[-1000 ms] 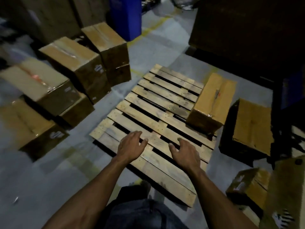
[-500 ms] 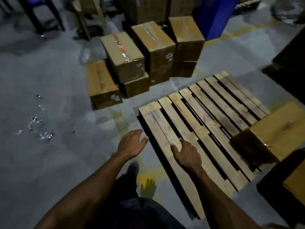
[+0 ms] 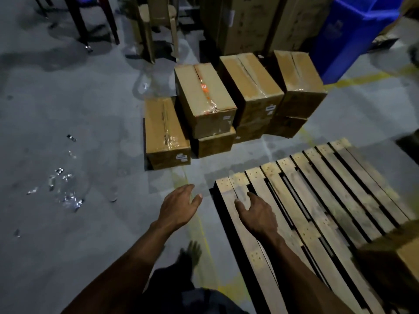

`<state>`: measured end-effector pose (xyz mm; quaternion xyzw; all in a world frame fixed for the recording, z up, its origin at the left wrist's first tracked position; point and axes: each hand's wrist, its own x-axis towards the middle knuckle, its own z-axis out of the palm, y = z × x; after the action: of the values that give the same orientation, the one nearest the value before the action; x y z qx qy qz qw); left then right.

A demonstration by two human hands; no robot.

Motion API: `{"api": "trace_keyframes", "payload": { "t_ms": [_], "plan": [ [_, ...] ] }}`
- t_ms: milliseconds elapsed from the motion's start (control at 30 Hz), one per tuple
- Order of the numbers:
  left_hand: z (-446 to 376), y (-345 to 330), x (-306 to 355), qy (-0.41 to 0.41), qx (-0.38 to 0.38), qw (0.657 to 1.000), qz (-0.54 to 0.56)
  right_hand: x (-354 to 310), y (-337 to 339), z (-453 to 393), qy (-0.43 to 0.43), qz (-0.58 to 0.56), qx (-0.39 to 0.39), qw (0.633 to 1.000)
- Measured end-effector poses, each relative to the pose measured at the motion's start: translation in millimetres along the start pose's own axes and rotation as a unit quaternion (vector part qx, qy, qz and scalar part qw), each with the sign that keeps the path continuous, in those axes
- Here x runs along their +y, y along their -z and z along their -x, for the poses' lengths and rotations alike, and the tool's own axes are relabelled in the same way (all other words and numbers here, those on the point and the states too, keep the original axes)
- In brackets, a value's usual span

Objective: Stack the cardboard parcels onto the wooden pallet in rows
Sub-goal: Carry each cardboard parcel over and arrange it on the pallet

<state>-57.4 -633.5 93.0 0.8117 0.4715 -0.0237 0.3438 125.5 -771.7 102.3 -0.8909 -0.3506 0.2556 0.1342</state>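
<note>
Wooden pallet (image 3: 317, 200) slats running away and rightward, under right hand (image 3: 258, 215), cardboard parcels (image 3: 204, 98) lengthwise ahead of left hand (image 3: 179, 206), both hands spread, empty

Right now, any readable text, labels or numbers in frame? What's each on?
None can be read.
White sticker on the low brown cardboard box: too blurred.
White stickers on the second-from-right stacked cardboard box: too small.
Orange mark on the taped cardboard box: illegible.
Blue plastic bin: faint marking, unreadable.
</note>
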Motion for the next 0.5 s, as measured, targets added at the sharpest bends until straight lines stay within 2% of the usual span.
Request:
{"api": "trace_keyframes", "payload": {
  "t_ms": [200,500],
  "plan": [
    [-84.6,57.4,0.8,-0.007,-0.002,1.000,0.025,-58.8,18.5,-75.5,-0.003,-0.011,0.017,1.000],
    [-240.2,89.2,17.7,0.045,-0.023,0.997,0.066,-87.0,46.6,-246.6,0.003,-0.023,0.018,1.000]
  ]
}}
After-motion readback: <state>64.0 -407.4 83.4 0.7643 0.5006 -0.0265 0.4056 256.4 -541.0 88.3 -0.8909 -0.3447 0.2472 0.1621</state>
